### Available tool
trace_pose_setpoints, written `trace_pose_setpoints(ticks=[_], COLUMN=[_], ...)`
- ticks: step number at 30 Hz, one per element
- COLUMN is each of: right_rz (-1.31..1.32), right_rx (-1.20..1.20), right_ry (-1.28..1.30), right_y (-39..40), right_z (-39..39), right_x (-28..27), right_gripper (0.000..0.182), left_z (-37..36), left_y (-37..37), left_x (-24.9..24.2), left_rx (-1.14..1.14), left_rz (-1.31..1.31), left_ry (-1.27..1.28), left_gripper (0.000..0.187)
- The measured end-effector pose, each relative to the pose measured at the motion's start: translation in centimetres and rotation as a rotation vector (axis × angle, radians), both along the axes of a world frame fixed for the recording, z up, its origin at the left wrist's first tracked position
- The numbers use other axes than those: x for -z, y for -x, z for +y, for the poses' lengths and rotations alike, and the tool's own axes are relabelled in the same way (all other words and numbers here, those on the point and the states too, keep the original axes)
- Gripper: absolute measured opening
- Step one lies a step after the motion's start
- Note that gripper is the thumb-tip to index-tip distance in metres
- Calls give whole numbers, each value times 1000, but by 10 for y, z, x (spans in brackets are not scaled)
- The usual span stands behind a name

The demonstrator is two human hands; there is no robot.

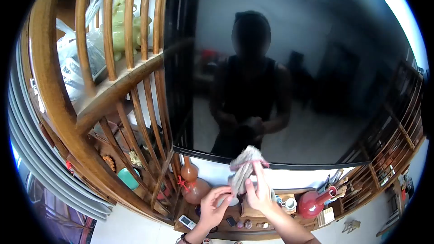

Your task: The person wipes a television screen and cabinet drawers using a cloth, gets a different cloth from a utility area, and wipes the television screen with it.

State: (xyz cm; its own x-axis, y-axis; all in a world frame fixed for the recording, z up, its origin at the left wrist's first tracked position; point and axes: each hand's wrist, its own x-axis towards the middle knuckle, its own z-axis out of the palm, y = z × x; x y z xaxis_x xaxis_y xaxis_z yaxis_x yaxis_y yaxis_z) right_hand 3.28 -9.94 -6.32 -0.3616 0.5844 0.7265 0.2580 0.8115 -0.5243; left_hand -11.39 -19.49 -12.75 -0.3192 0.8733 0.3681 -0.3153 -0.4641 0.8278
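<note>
A crumpled grey cloth [244,169] with a pink edge is held in front of the lower edge of a large black television screen [312,108]. My right hand [258,193] grips the cloth, its index finger pointing up along it and the thumb bent against it. To the left, my left hand [216,204] has its fingers curled, with the fingertips at the cloth's lower left edge. The screen reflects a dark figure of a person.
Wooden slatted shelving [120,86] stands at the left, holding a green figurine [124,31] and plastic bags [79,58]. Below the screen, a wooden shelf bears an orange gourd [196,190], a red vase [311,204], a white cup [290,204] and a remote [186,221].
</note>
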Motion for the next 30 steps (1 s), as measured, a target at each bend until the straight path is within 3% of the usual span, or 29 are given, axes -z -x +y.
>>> trace_pose_setpoints(ticks=[3, 9, 16, 19, 22, 24, 26, 30], right_rz=[-78, -323, -633, -615, -403, -302, -412, -725], right_rx=[177, 483, 91, 259, 484, 477, 368, -28], right_ry=[-389, -918, -1101, -1141, -1151, -1155, -1104, -1062], right_y=[21, 74, 107, 95, 88, 89, 95, 98], right_z=[27, 75, 88, 84, 88, 90, 83, 93], right_x=[-67, -207, -187, -245, -296, -300, -279, -163], right_gripper=[62, 55, 42, 43, 45, 47, 51, 52], left_z=[11, 9, 2, 5, 8, 9, 8, 9], left_y=[-1, 9, 32, 46, 54, 55, 54, 52], left_x=[-40, -37, -25, -19, -19, -18, -12, 1], left_rx=[41, 26, -59, -123, -144, -139, -134, -119], left_rz=[58, 32, 50, -7, -31, -31, -49, -72], left_ry=[-40, -87, -69, -74, -48, -56, -22, -11], left_gripper=[31, 33, 31, 33, 33, 33, 33, 33])
